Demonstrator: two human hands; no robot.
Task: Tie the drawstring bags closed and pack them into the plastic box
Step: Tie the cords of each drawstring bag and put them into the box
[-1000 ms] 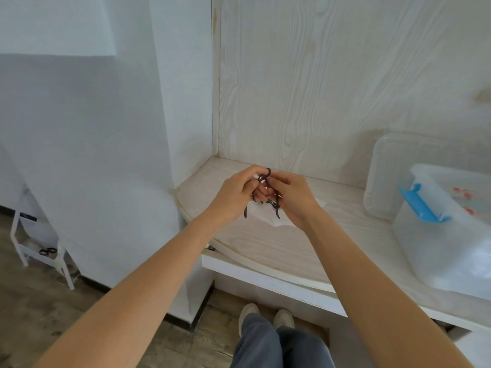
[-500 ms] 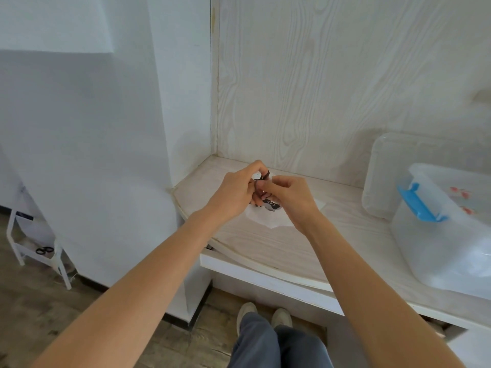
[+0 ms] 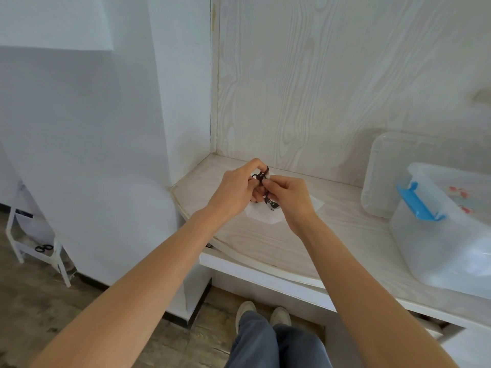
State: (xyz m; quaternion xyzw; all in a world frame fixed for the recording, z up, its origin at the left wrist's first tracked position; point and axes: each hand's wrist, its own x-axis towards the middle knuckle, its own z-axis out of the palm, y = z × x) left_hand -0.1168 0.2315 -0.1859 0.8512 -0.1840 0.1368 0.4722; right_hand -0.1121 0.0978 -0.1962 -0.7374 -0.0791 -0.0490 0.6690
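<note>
Both hands, left hand (image 3: 233, 192) and right hand (image 3: 289, 199), pinched the dark drawstring (image 3: 261, 176) above the white bag (image 3: 261, 215); pulling evenly should cinch it.

White wall (image 3: 79, 128) fills the left of frame; pale wood-grain panel (image 3: 332, 75) fills the upper right above a matching shelf (image 3: 252, 243). Lower left: wood-plank floor (image 3: 29, 296) and a white rack (image 3: 18, 243) against the wall.
</note>
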